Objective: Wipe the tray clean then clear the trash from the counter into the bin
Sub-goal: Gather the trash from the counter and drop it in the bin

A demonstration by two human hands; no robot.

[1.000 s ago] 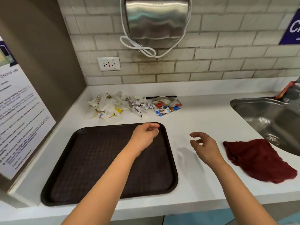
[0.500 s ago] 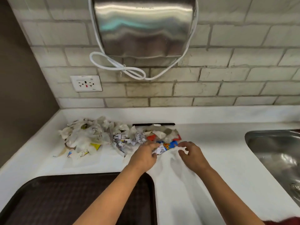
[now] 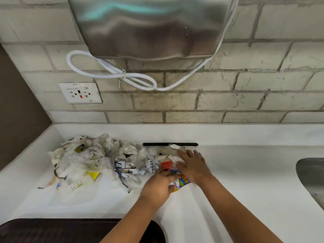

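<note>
Head view | trash pile [image 3: 98, 162] stretches left from both hands along bench [image 3: 245, 172] | left hand [image 3: 157, 187] pinches wrapper [image 3: 181, 183] | right hand [image 3: 193, 165] spread flat on scraps, frame centre

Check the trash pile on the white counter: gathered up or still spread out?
Spread out. The crumpled paper and wrapper trash stretches in a loose row along the white counter; both hands touch only its right end.

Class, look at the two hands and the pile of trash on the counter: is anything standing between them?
Nothing visible does. The left hand grips a colourful wrapper at the right end of the trash pile, and the right hand rests flat on the paper there. The bin is out of view, so that route cannot be judged.
</note>
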